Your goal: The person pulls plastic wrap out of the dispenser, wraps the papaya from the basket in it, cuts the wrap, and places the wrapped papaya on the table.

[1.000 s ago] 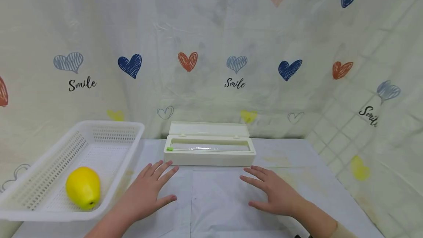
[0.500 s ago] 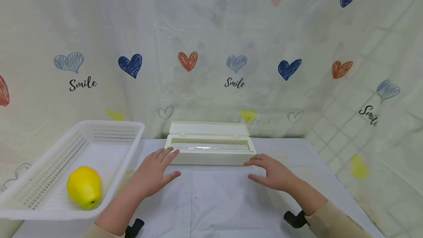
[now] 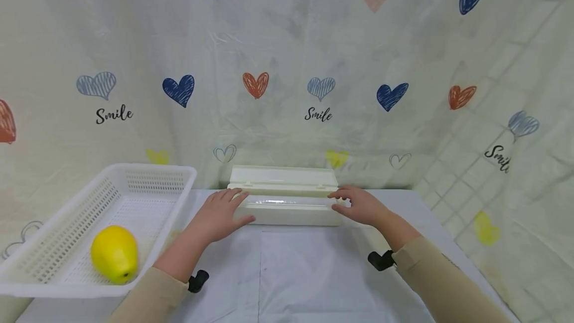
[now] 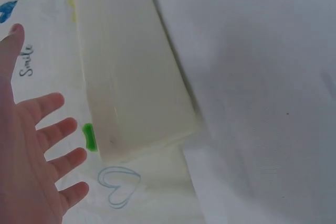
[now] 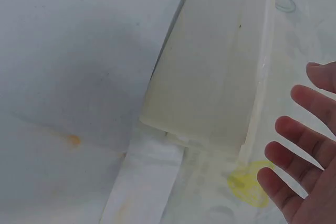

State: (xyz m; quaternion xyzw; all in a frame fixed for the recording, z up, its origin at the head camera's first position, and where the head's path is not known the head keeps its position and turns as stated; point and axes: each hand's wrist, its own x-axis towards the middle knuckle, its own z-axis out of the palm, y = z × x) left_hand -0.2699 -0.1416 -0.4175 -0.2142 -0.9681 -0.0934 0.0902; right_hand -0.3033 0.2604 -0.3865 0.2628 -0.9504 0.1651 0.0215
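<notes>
Head view is showing the left hand [image 3: 218, 213] and right hand [image 3: 358, 206] resting at the two ends of the long cream plastic dispenser box [image 3: 287, 206], each grip spread with fingers straight. That box is sitting on the white counter [image 3: 305, 273] against the heart-print cloth backdrop [image 3: 287, 64]. Left of the box, a yellow lemon-shaped fruit [image 3: 114, 253] is lying in the white perforated plastic basket [image 3: 152, 176].

Lemon [image 3: 114, 253], maybe plastic, in basket [image 3: 148, 181].

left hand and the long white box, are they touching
Cannot tell. In the head view the left hand overlaps the white box end; the left wrist view shows spread fingers beside it, with no contact plainly visible.
</notes>
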